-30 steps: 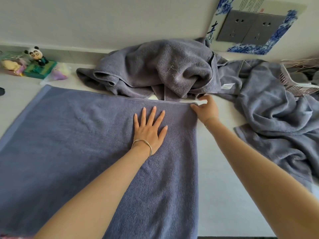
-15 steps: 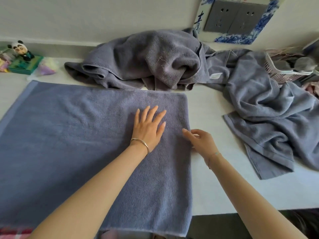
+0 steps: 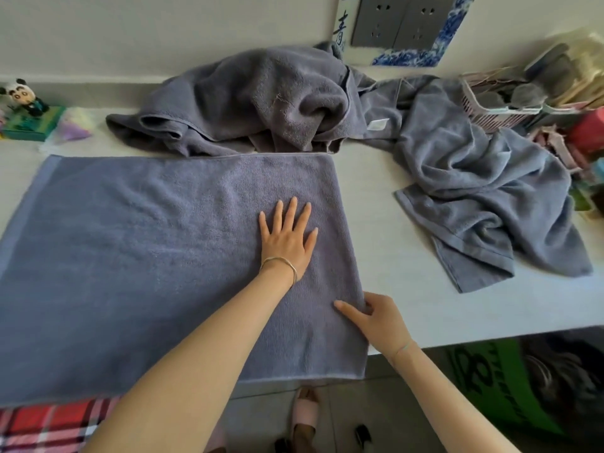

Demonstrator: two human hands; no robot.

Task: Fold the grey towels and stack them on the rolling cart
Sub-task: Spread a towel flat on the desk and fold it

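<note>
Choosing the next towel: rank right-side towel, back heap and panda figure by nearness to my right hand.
1. Right-side towel, right of the right hand gripping the spread towel.
2. Back heap, against the wall.
3. Panda figure, far left.

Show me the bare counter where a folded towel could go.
Best: the bare counter strip between the flat towel and the crumpled towel on the right, running to the front edge. A narrower wedge lies left of the towel heap. The back right, round the basket, is crowded.
</note>
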